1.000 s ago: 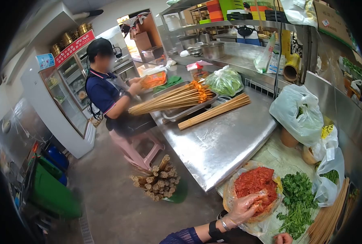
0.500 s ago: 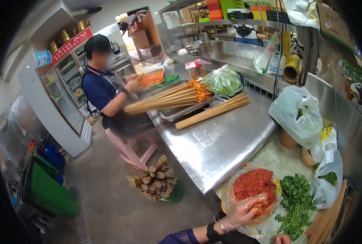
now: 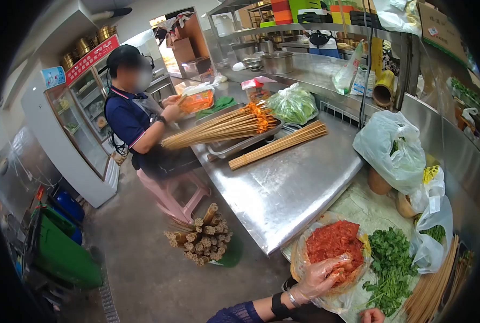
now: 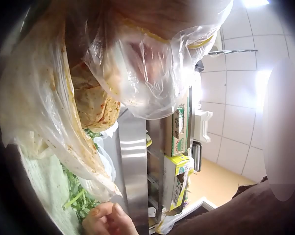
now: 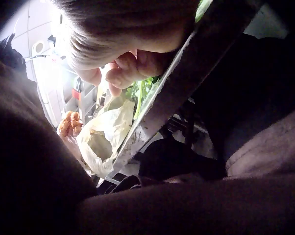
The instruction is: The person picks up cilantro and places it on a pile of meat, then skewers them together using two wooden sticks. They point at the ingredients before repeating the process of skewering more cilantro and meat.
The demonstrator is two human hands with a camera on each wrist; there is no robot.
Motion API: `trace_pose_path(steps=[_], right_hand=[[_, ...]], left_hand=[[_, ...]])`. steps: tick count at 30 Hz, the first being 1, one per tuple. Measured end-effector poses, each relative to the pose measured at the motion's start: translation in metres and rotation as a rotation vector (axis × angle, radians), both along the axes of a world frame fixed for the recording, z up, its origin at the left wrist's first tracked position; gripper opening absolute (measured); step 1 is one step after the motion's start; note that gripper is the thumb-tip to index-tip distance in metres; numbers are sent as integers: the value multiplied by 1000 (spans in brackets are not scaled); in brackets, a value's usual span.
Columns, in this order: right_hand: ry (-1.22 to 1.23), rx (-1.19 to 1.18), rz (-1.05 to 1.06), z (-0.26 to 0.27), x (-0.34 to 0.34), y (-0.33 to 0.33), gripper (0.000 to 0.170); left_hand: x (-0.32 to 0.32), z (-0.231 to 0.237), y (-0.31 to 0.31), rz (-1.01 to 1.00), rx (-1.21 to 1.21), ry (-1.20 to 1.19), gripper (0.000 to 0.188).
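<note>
My left hand (image 3: 320,279), in a clear plastic glove, is over the red, sauce-coated meat (image 3: 331,240) with its fingers curled round some of it. The meat lies in an opened plastic bag (image 3: 299,253) smeared with red. In the left wrist view the loose glove plastic (image 4: 142,93) covers most of the hand. My bare right hand (image 3: 371,316) rests by the table's near edge, below the cilantro (image 3: 386,264). The right wrist view shows its fingers (image 5: 125,73) loosely curled, with nothing held.
Bamboo skewers (image 3: 434,290) lie right of the cilantro, near white plastic bags (image 3: 391,140). A steel table (image 3: 283,188) beyond carries a skewer bundle (image 3: 277,145) and a tray (image 3: 240,145) of loaded skewers. Another person (image 3: 129,107) sits at left; a bucket (image 3: 229,253) of sticks stands on the floor.
The head view has shifted slightly, moving the scene a little left. My left hand stays at the meat with almost the same pose; the right hand stays by the edge.
</note>
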State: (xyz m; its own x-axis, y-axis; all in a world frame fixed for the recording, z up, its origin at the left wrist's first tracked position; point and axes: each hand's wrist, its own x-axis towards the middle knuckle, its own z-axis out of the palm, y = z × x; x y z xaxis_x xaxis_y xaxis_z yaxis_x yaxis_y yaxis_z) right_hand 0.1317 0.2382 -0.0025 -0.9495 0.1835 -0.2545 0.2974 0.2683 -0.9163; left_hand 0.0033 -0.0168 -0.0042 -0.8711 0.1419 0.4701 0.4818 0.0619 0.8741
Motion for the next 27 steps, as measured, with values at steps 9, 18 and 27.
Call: trace_pose_path(steps=[9, 18, 27], right_hand=[[19, 30, 107, -8, 1, 8, 20], [306, 71, 106, -29, -1, 16, 7], [226, -93, 86, 4, -5, 29, 9]], left_hand=[[1, -5, 3, -76, 122, -110, 35], [5, 1, 19, 37, 298, -166, 28], [9, 9, 23, 54, 345, -236, 29]])
